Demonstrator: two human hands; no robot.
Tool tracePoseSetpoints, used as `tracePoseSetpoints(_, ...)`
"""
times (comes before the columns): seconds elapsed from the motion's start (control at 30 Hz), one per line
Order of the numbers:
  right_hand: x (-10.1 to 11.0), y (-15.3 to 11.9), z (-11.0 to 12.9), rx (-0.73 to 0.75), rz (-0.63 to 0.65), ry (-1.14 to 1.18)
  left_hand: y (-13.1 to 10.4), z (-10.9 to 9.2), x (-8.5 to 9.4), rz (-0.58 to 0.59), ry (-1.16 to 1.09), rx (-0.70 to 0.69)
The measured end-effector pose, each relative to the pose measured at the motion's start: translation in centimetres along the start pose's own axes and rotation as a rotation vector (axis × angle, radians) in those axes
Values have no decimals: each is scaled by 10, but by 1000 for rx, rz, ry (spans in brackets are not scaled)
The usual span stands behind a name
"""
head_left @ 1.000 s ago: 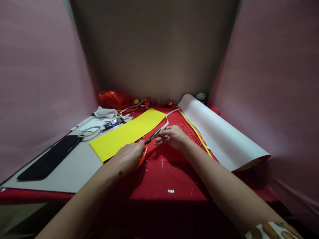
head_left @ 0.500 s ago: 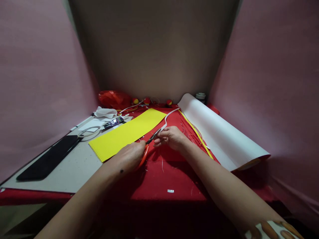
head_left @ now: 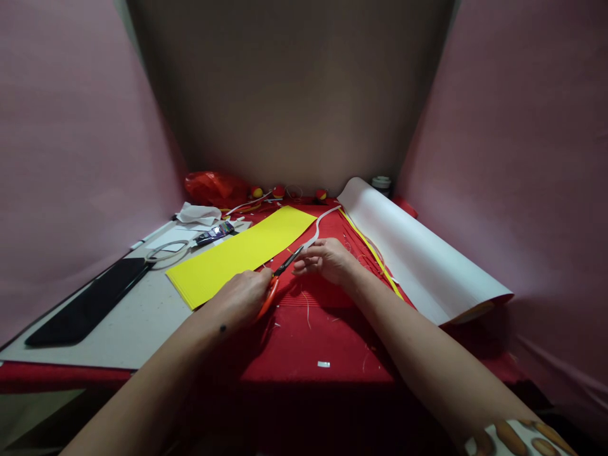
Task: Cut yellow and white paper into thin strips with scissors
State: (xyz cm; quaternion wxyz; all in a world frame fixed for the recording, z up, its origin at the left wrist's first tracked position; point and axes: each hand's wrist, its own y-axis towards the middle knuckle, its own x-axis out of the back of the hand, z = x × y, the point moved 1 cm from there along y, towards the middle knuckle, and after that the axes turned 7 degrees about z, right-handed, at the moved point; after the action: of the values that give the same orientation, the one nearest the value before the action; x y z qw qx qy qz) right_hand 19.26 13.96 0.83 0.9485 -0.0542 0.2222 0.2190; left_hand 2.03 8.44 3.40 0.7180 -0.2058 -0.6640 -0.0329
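Observation:
My left hand (head_left: 247, 294) is closed around the orange handles of a pair of scissors (head_left: 287, 259). Their dark blades point away and to the right, and the tips reach the near end of a narrow white strip (head_left: 315, 235). That end is pinched in the fingers of my right hand (head_left: 325, 259); the rest of the strip curves back over the red cloth. Beside the blades on the left lies a stack of yellow sheets (head_left: 247, 252). Whether the blade tips touch the strip, I cannot tell.
On the right lies a large white roll (head_left: 418, 247), with thin yellow strips (head_left: 375, 250) along it. A grey board (head_left: 161, 316) on the left carries a black flat case (head_left: 90, 304) and a dark tube (head_left: 215, 234). A red plastic bag (head_left: 216, 188) sits at the back.
My left hand and the scissors have drawn back slightly to the left, so more of the blades shows. My right hand keeps its pinch on the strip. The whole view has shifted a little.

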Motion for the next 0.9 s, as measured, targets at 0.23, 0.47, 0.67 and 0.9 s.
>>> tracePoseSetpoints(0.23,3,0,2,-9,-50,-17,-4,-2,3,-6,-98,10)
tracePoseSetpoints(0.47,-1,-2,3,-29,-42,-22,1,0,3,7,-297,139)
tracePoseSetpoints(0.67,-3,-5,8,-56,-38,-35,1,-2,2,9,-65,63)
tracePoseSetpoints(0.9,-1,-4,5,-65,-29,-35,0,-2,2,7,45,-9)
